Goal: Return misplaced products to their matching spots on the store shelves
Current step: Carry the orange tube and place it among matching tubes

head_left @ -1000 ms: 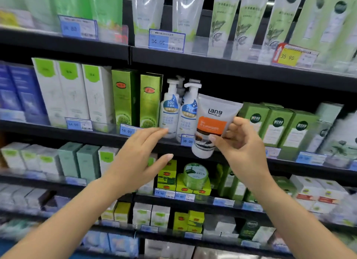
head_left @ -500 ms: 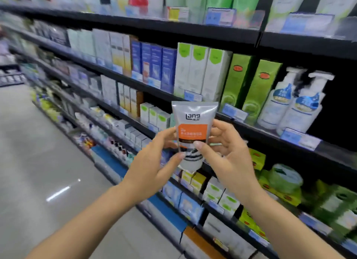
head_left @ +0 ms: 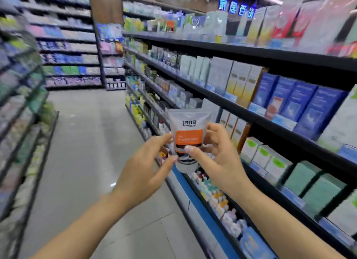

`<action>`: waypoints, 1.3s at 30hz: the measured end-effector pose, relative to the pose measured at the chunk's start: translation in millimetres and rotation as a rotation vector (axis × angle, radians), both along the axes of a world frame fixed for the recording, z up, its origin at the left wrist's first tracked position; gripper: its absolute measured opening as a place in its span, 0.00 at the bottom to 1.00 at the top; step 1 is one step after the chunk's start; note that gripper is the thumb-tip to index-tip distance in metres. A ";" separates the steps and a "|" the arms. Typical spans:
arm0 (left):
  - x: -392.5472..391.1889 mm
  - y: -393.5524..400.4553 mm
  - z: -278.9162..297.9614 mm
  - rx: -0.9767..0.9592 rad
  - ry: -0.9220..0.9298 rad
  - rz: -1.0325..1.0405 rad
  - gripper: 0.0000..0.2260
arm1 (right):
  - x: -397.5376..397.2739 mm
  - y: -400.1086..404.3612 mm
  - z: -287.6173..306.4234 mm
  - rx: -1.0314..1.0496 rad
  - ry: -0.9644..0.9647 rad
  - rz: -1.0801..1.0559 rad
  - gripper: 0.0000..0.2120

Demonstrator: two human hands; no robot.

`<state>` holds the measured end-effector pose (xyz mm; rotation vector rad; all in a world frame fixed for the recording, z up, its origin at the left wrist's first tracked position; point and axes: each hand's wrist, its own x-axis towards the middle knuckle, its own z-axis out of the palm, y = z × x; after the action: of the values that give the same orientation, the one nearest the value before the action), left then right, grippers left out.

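While the tube is up in front of the chest with both hands on it, it's nowhere near a shelf slot yet. It's a grey squeeze tube with "Lang" printed on it and an orange band, held cap-down with the crimped flat end on top, so its long axis runs pretty much straight up and down, label facing the camera. The left hand pinches its left edge between thumb and fingertips, and the right hand has its thumb across the lower front with the fingers curled round the back. Both are gripping it; neither is free.

The shelves run along the right side, stretching away down the aisle, so any matching spot is off to the right of the hands, and the right hand is the closer one. My guess is this is the looking-for-its-home step, and nothing like this tube is obvious among the blue boxes and pale cartons nearby, though much of it is too blurred to tell.
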<state>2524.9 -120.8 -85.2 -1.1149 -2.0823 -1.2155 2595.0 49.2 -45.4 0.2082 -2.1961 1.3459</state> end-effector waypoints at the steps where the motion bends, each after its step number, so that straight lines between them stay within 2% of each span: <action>1: -18.3 -15.1 1.5 -0.015 0.057 0.035 0.18 | -18.1 -9.1 2.5 -0.003 0.006 0.004 0.21; 5: -82.7 -63.8 8.8 -0.094 0.224 0.214 0.18 | -85.6 -34.5 11.0 -0.051 0.004 0.022 0.20; 12: -194.1 -97.6 10.3 -0.184 0.278 0.375 0.19 | -198.7 -51.8 20.8 -0.086 -0.006 0.090 0.20; 26: -448.0 -71.4 6.0 -0.290 0.246 0.400 0.18 | -448.5 0.5 12.0 -0.089 -0.029 0.096 0.18; 39: -697.4 -68.9 2.1 -0.269 0.252 0.316 0.19 | -676.5 6.5 10.3 -0.076 0.016 -0.043 0.18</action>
<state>1827.5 -189.7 -83.0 -0.9448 -2.1614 -0.6272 1918.6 55.7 -35.1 0.1418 -2.1204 1.3961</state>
